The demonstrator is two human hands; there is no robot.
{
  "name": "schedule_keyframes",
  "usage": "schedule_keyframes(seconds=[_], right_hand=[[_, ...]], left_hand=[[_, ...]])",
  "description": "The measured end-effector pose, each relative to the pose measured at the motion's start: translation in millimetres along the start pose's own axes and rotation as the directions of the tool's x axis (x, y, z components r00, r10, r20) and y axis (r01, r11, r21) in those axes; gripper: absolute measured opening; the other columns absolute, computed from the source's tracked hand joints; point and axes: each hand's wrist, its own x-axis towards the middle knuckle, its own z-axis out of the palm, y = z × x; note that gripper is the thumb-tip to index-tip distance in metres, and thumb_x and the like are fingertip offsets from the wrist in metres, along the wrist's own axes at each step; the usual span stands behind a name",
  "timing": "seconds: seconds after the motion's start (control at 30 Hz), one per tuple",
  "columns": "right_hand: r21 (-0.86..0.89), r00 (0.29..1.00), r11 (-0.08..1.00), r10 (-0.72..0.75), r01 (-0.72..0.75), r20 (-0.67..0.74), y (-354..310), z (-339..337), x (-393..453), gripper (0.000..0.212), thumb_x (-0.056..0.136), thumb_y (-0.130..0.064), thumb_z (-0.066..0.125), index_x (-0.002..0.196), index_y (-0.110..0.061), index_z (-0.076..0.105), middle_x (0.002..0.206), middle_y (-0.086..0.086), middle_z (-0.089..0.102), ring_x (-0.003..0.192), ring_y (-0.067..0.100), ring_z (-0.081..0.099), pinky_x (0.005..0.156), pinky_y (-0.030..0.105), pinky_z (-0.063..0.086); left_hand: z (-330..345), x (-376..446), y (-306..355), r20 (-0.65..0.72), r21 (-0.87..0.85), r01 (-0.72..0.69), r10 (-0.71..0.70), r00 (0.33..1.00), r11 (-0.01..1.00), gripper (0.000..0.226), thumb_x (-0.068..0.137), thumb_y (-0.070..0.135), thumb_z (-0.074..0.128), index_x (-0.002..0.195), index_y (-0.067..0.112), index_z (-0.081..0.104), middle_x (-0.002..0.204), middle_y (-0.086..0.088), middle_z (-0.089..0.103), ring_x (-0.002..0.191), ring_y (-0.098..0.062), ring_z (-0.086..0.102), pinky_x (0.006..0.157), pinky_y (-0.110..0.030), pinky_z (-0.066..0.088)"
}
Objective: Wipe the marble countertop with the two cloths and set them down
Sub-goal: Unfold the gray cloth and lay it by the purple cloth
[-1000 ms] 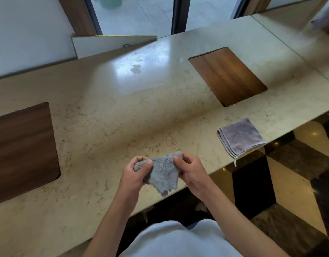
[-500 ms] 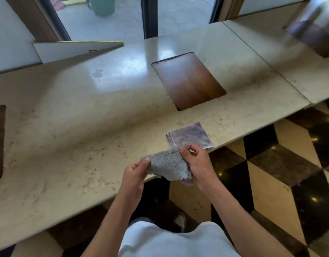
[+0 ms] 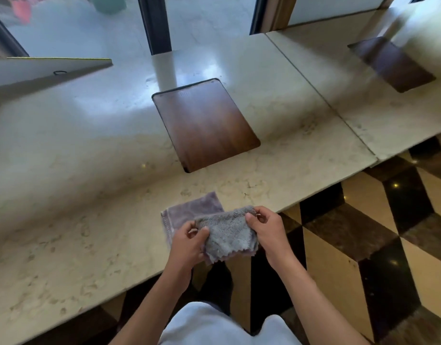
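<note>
A fluffy grey cloth (image 3: 228, 232) is stretched between my two hands at the near edge of the marble countertop (image 3: 90, 170). My left hand (image 3: 189, 241) pinches its left corner and my right hand (image 3: 266, 226) pinches its top right corner. The grey cloth hangs over a folded purple cloth (image 3: 189, 211), which lies flat on the counter by the front edge. Part of the purple cloth is hidden under the grey one and my left hand.
A dark wooden inset panel (image 3: 204, 123) sits in the counter just beyond the cloths. A second panel (image 3: 391, 63) is at the far right past a seam. A white board (image 3: 47, 67) leans at the back left. Patterned floor (image 3: 363, 245) lies right of the counter edge.
My view and hands have shifted right along the counter. The grey cloth, earlier held left of the purple cloth, is now spread over it.
</note>
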Motion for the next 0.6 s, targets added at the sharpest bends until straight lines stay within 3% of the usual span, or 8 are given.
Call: schedule_keyframes(seconds=[0.1, 0.2, 0.3, 0.43, 0.53, 0.6], right_hand=[[-0.141, 0.999, 0.99, 0.032, -0.032, 0.0, -0.4, -26.1, 37.2, 0.015, 0.097, -0.013, 0.065, 0.083, -0.018, 0.068, 0.077, -0.005, 0.066, 0.074, 0.01, 0.062, 0.064, 0.019, 0.046], [-0.293, 0.998, 0.954, 0.059, -0.063, -0.021, -2.8, -47.0, 71.4, 0.01, 0.096, -0.013, 0.064, 0.087, -0.015, 0.066, 0.088, 0.011, 0.069, 0.079, 0.015, 0.061, 0.07, 0.026, 0.046], [-0.423, 0.999, 0.905, 0.043, -0.039, 0.001, -9.1, -57.6, 102.6, 0.006, 0.095, -0.011, 0.063, 0.089, -0.009, 0.066, 0.088, 0.015, 0.069, 0.077, 0.021, 0.062, 0.067, 0.031, 0.045], [-0.581, 1.0, 0.813, -0.016, 0.029, 0.026, -17.1, -61.9, 130.1, 0.01, 0.093, -0.013, 0.063, 0.084, -0.015, 0.062, 0.079, 0.002, 0.066, 0.072, 0.017, 0.059, 0.06, 0.025, 0.043], [-0.672, 0.996, 0.735, -0.059, 0.091, 0.071, -18.8, -61.9, 144.9, 0.012, 0.094, -0.014, 0.063, 0.083, -0.013, 0.06, 0.078, 0.0, 0.063, 0.075, 0.018, 0.059, 0.062, 0.031, 0.043], [-0.716, 0.987, 0.68, -0.105, 0.158, 0.119, -18.6, -61.0, 150.4, 0.011, 0.096, -0.016, 0.063, 0.085, -0.016, 0.06, 0.083, -0.001, 0.062, 0.078, 0.016, 0.058, 0.062, 0.027, 0.041]], left_hand=[[35.7, 28.5, -1.7, -0.036, 0.046, 0.045, -0.043, 0.998, 0.998, 0.008, 0.095, 0.016, 0.062, 0.102, 0.012, 0.064, 0.095, -0.011, 0.075, 0.082, -0.024, 0.076, 0.067, -0.044, 0.062], [64.7, 55.9, 1.2, -0.051, 0.186, 0.052, -0.043, 0.998, 0.981, 0.003, 0.092, 0.014, 0.064, 0.091, 0.012, 0.063, 0.09, -0.012, 0.073, 0.084, -0.028, 0.075, 0.074, -0.054, 0.061], [85.3, 79.7, 8.3, -0.072, 0.294, 0.082, -0.064, 0.995, 0.952, 0.01, 0.089, 0.01, 0.064, 0.082, 0.01, 0.057, 0.083, -0.013, 0.069, 0.085, -0.035, 0.072, 0.069, -0.06, 0.06], [100.6, 96.5, 10.2, -0.168, 0.573, 0.028, 0.084, 0.982, 0.819, 0.01, 0.085, 0.017, 0.07, 0.081, 0.013, 0.062, 0.082, -0.003, 0.071, 0.08, -0.019, 0.068, 0.074, -0.047, 0.06], [111.9, 101.8, 13.0, -0.237, 0.686, 0.035, 0.177, 0.955, 0.727, 0.008, 0.088, 0.024, 0.069, 0.088, 0.018, 0.063, 0.086, 0.001, 0.07, 0.077, -0.014, 0.065, 0.068, -0.04, 0.058], [118.1, 103.9, 14.9, -0.306, 0.731, 0.081, 0.22, 0.926, 0.677, 0.01, 0.089, 0.028, 0.067, 0.094, 0.02, 0.064, 0.089, 0.001, 0.07, 0.076, -0.015, 0.062, 0.061, -0.033, 0.052]])
